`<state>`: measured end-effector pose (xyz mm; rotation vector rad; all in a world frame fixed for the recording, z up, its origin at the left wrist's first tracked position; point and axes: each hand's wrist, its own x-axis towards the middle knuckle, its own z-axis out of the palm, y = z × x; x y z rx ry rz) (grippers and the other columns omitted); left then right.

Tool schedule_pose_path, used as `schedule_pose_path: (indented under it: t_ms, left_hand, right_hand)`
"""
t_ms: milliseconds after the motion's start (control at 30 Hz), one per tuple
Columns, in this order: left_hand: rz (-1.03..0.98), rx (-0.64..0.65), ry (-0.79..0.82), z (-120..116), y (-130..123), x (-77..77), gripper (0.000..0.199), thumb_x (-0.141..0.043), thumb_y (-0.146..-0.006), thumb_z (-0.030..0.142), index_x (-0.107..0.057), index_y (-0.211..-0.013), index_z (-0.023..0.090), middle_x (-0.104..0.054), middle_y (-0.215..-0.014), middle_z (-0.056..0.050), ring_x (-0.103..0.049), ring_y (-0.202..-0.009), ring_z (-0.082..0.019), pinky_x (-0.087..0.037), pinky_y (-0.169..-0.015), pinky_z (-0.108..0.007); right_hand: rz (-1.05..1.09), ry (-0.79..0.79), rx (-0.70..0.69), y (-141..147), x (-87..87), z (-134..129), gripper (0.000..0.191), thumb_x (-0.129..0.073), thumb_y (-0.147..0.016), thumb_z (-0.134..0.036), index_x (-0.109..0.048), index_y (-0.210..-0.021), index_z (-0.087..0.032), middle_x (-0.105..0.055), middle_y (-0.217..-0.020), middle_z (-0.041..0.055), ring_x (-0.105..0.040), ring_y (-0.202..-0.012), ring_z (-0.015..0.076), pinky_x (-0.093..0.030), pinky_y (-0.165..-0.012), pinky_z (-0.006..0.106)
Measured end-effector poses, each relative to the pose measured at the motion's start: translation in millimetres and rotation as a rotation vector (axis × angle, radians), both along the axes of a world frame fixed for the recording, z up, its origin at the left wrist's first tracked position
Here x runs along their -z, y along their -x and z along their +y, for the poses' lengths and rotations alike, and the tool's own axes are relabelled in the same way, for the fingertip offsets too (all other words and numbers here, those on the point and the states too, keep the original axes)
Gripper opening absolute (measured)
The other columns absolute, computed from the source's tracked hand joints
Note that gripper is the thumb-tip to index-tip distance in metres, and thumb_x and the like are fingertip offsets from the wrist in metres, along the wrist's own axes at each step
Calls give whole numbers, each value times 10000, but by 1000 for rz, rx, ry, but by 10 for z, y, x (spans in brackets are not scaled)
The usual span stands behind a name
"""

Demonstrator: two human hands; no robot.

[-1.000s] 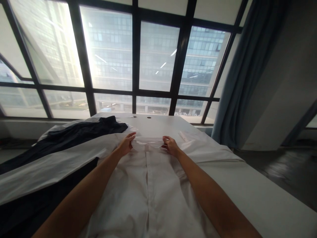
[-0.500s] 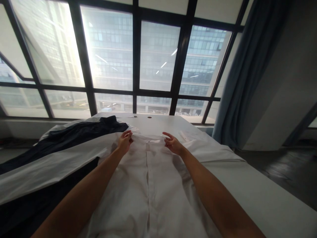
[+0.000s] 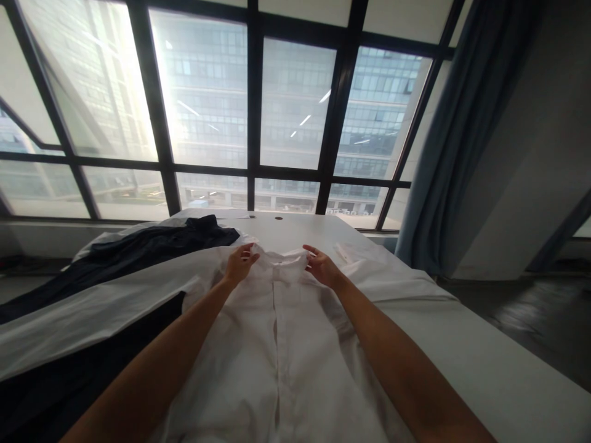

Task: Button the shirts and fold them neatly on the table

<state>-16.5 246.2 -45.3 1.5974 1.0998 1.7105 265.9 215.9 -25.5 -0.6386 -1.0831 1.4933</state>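
A white shirt (image 3: 252, 344) lies front side up along the table, its collar at the far end and its front placket running toward me. My left hand (image 3: 240, 263) pinches the left end of the collar. At the collar's right end, my right hand (image 3: 322, 266) grips the cloth with thumb and fingers, the index finger raised. Between the two hands the collar edge dips slightly. One sleeve spreads out to the left and the other to the right.
A dark navy garment (image 3: 152, 249) lies on the left, partly beneath the white sleeve. The white table (image 3: 305, 227) reaches toward large black-framed windows (image 3: 295, 104). A blue curtain (image 3: 443, 160) hangs at the right.
My left hand has shifted a little to the right and closer to the collar's middle. The collar now sags between the hands. My right hand has stayed nearly still.
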Motion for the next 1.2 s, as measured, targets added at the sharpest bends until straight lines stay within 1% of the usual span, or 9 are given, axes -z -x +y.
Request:
schedule_pose_path:
  t_ms: [133, 267, 367, 433, 533, 700, 833, 1000, 1200]
  left_hand:
    - [121, 6, -65, 67, 76, 42, 440, -702, -732, 336, -659, -1134, 162, -688, -871, -62, -653, -753, -188, -535, -709, -327]
    - [437, -201, -317, -74, 97, -40, 430, -637, -811, 220, -592, -1238, 194, -658, -1010, -79, -631, -887, -214, -509, -861, -393]
    - [725, -336, -520, -228, 77, -133, 318, -625, -832, 171, -628, -1147, 210, -592, -1189, -113, -552, -1088, -261, -445, -966, -428]
    - [888, -335, -582, -292, 64, -174, 221, -600, -846, 142, -657, -1046, 217, -569, -1243, -107, -517, -1141, -268, -433, -973, -425]
    - [1036, -296, -610, -310, 68, -191, 204, -587, -849, 121, -675, -1000, 226, -558, -1287, -90, -501, -1165, -267, -418, -977, -427]
    - [1118, -209, -551, -263, 119, -171, 281, -613, -836, 129, -681, -1087, 236, -617, -1169, -98, -541, -1094, -256, -416, -942, -426]
    - [1147, -237, -510, -260, 131, -198, 289, -618, -817, 111, -703, -1067, 226, -639, -1008, -96, -554, -978, -258, -408, -893, -427]
    - [1163, -287, -583, -271, 201, -339, 141, -614, -841, 169, -730, -895, 229, -617, -953, -90, -522, -957, -262, -374, -878, -434]
    - [1139, -304, -660, -269, 335, -493, 91, -615, -853, 212, -696, -893, 211, -603, -1023, -107, -508, -1004, -276, -365, -891, -448]
  right_hand:
    - [7, -45, 25, -25, -4, 2, 575, -756, -558, -102, -590, -1088, -250, -692, -832, -21, -630, -754, 154, -486, -732, 320]
    - [-2, -46, 106, 2, 21, 65, 512, -699, -552, -67, -588, -1018, -248, -678, -780, -35, -611, -697, 144, -481, -667, 294]
    - [11, 15, 146, 25, 17, 85, 416, -634, -572, -86, -572, -957, -233, -657, -746, -32, -603, -671, 148, -484, -638, 294]
    - [18, 54, 138, 38, 4, 77, 347, -609, -610, -133, -567, -944, -217, -634, -706, -28, -591, -639, 149, -482, -608, 293]
    - [29, 82, 143, 67, -14, 58, 297, -608, -651, -186, -560, -944, -198, -619, -684, -21, -575, -608, 142, -467, -563, 276]
    - [-8, 54, 208, 116, 9, 77, 349, -633, -628, -171, -534, -959, -217, -611, -673, -28, -567, -593, 141, -462, -550, 272]
    - [-98, -26, 245, 84, 88, 154, 461, -612, -578, -147, -497, -1015, -236, -598, -671, -49, -529, -551, 128, -421, -504, 255]
    - [-110, -95, 396, -7, 152, 261, 354, -604, -604, -223, -464, -929, -249, -546, -679, -44, -505, -564, 126, -422, -503, 259]
    - [-171, -42, 359, 33, 104, 240, 238, -570, -623, -240, -418, -807, -239, -485, -684, -43, -526, -638, 142, -477, -618, 302]
